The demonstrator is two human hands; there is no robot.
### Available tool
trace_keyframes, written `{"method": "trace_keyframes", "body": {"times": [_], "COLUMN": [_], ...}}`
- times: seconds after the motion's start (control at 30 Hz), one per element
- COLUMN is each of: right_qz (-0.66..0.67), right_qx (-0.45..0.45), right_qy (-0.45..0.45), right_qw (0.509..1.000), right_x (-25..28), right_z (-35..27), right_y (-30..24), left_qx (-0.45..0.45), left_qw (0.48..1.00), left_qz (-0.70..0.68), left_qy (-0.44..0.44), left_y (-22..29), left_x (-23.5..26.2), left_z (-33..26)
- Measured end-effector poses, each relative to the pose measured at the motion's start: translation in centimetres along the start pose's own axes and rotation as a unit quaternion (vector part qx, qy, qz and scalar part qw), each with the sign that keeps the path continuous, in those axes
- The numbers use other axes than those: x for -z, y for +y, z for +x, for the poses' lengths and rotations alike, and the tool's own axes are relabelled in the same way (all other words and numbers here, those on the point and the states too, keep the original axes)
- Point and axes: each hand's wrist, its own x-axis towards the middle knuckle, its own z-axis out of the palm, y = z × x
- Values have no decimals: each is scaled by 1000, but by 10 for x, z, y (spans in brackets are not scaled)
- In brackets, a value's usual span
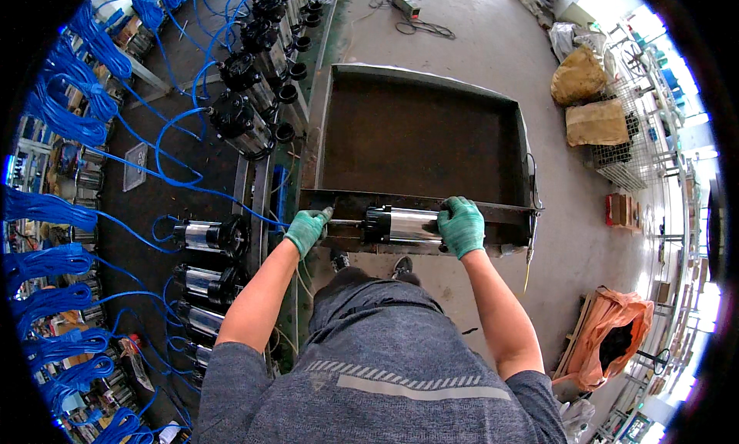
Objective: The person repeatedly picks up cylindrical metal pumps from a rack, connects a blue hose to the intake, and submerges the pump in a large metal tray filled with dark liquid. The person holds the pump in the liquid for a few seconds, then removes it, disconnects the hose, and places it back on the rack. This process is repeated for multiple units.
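A pump motor, a shiny metal cylinder with a black end, lies crosswise on the front ledge of a metal tray. My right hand, in a green glove, is wrapped over the cylinder's right end. From its black left end a thin metal shaft sticks out to the left. My left hand, also gloved in green, is closed at the shaft's outer end, with the thumb pointing up and right. A blue cable runs in from the left and reaches my left hand; whether it is gripped too is hidden.
Several black-and-silver pumps stand in a row along the rail at the upper left. More pumps lie at the left, below coiled blue cables. At right are a wire basket with brown sacks and an orange bag.
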Motion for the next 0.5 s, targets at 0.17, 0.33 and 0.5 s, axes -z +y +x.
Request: {"method": "trace_keyframes", "body": {"times": [0.17, 0.33, 0.5], "right_qz": [-1, 1, 11], "right_qx": [3, -1, 12], "right_qy": [-4, -1, 4], "right_qw": [1000, 1000, 1000], "right_x": [0, -2, -3], "right_z": [-1, -2, 0], "right_y": [2, 3, 2], "left_qx": [-162, -55, -143], "left_qw": [970, 970, 970], "left_qz": [-164, -189, 88], "left_qy": [-71, -145, -173], "left_y": [-27, -8, -11], "left_x": [-5, 10, 30], "left_z": [0, -13, 10]}}
